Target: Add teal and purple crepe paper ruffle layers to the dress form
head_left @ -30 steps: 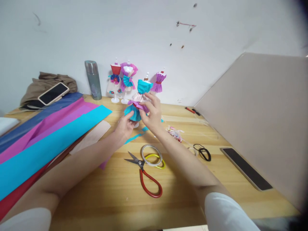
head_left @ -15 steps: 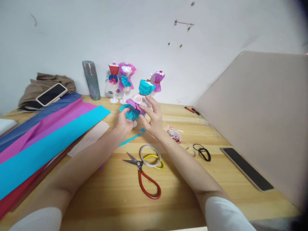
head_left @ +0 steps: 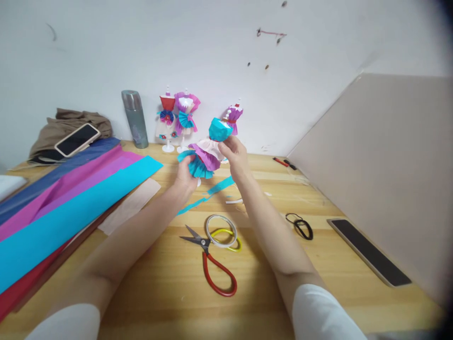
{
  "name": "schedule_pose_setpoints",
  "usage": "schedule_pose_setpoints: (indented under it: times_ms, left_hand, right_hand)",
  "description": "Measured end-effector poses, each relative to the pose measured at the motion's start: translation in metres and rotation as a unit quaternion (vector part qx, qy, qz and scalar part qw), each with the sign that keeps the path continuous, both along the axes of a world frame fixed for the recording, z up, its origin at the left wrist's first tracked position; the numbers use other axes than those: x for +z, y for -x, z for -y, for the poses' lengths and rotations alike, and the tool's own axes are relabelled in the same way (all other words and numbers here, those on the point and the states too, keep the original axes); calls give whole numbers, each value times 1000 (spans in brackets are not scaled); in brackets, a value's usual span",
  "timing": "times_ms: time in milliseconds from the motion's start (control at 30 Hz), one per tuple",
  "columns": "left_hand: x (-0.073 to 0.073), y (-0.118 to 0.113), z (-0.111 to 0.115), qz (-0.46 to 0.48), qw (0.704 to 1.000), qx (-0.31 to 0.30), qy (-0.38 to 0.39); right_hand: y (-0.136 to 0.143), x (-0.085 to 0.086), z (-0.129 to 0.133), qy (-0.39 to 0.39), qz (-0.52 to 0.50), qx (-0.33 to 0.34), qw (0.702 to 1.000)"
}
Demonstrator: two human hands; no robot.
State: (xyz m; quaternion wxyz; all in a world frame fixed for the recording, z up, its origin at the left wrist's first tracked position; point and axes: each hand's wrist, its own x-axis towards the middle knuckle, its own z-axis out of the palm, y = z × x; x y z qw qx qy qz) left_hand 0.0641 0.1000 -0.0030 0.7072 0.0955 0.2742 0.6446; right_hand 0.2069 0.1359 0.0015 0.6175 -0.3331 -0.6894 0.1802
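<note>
The left hand (head_left: 186, 174) grasps the blue ruffled hem of the dress (head_left: 208, 153), and the right hand (head_left: 236, 156) pinches it near the waist, so it tilts between the hands, above the tabletop (head_left: 255, 278). Blue strips (head_left: 220, 185) lie just below them. Nearer the wearer, between the forearms, the scissors (head_left: 205, 243) lie open with the tape roll (head_left: 234, 234) on one handle. Beyond the left hand stand two dressed forms (head_left: 167, 115) and a flask (head_left: 135, 120)
</note>
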Motion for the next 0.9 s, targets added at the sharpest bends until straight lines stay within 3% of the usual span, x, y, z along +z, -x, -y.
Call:
schedule_pose_setpoints:
  times_ms: [100,267,500,667,833,900]
  left_hand:
    - [1,-1,7,-29,999,-32,-19]
    - [1,-4,14,-65,994,-80,-30]
    - [6,-5,20,-22,999,-43,-22]
    - [21,-3,32,-36,999,-19,-19]
    - [35,-3,51,-55,996,-63,-41]
    - [41,-4,59,-58,995,-63,-50]
  right_hand:
    - [3,4,6,75,-73,59,993]
    - [2,6,17,131,-129,30,982]
    - [5,17,24,170,-249,36,953]
    - [3,25,26,201,-367,60,906]
    - [-2,24,23,296,-435,117,842]
    - [-2,21,21,313,-421,131,841]
